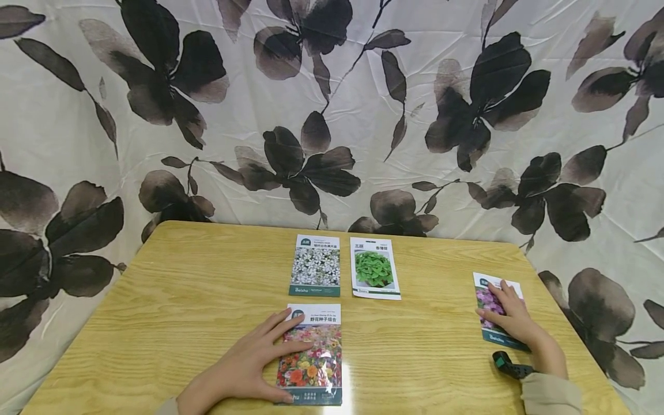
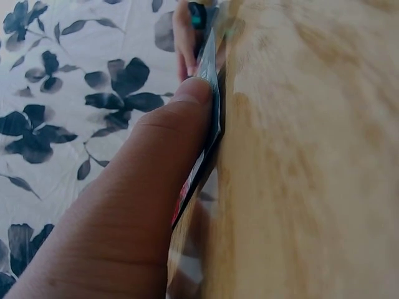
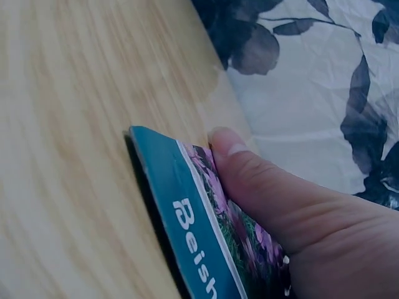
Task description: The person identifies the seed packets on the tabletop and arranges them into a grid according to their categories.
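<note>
My left hand [image 1: 255,362] lies with spread fingers over a seed packet printed with mixed wildflowers [image 1: 325,351], near the table's front. In the left wrist view the thumb [image 2: 168,128] presses the packet's edge [image 2: 213,115], which stands slightly off the wood. At the right side, my right hand [image 1: 515,318] rests on a seed packet with purple flowers [image 1: 489,305], fingers extended and thumb at its left part. The right wrist view shows that packet's teal lower band [image 3: 165,162] beside the thumb [image 3: 262,180]; the other fingers are out of sight there.
Two more seed packets lie side by side toward the back: one with white flowers [image 1: 315,268], one with green leaves [image 1: 374,270]. Beneath everything is a wood-grain table [image 1: 415,346]. A floral cloth [image 1: 384,115] hangs behind its back edge. A black strap device [image 1: 510,366] is on the right wrist.
</note>
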A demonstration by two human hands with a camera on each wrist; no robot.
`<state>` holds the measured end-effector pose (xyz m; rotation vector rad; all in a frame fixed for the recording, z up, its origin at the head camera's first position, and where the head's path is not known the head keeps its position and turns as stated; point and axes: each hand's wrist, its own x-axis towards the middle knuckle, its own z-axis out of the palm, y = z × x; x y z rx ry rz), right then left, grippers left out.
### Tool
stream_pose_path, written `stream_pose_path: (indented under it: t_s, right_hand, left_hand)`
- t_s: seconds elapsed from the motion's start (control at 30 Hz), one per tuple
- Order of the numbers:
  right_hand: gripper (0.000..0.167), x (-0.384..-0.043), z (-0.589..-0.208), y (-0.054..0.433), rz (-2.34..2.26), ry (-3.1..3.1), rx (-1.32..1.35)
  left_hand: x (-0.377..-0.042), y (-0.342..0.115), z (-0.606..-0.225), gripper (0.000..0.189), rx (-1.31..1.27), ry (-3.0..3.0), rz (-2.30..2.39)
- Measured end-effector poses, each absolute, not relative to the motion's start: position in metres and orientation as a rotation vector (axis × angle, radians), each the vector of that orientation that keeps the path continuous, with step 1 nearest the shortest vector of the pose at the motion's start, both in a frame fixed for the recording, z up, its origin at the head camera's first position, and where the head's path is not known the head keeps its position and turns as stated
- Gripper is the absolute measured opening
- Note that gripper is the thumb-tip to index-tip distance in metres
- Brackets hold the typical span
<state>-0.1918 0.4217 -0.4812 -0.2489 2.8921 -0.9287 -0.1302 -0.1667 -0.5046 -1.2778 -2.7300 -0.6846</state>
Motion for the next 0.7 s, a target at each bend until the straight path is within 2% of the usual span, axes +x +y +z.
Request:
stream_pose_path:
  t_s: [0.7]
  right_hand:
    - [0.082, -0.169, -0.485, 0.389, -0.934, 2.941, -0.274]
  left_hand:
    - [-0.130, -0.168, -0.501, 0.079, -1.273, -2.726, -0.779]
